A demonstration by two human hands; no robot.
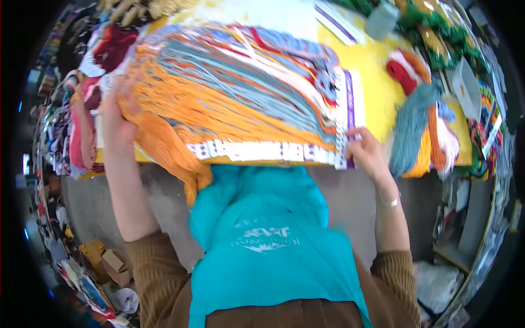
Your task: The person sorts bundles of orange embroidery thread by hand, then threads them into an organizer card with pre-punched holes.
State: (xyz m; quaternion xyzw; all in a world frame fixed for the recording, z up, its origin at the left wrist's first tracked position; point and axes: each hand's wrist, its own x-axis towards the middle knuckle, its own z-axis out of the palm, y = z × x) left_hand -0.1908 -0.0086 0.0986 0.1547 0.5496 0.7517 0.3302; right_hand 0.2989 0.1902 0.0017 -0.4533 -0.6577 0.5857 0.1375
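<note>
Many strands of yarn lie side by side across the table: orange yarn nearest me, then grey-blue yarn, with white, red and pale blue strands farther back. My left hand is closed around the left end of the orange yarn, its fingers partly covered by strands. A loose orange bundle hangs from there over the table's front edge. On the right, the strands meet a white card strip with dark marks. My right hand pinches the near end of that strip. Another marked white strip runs along the front edge.
Hanks of grey-blue, orange and yellow yarn hang at the table's right. A white plastic tray and green bundles stand beyond. Pink and red yarn lies at left. Cardboard boxes sit on the floor.
</note>
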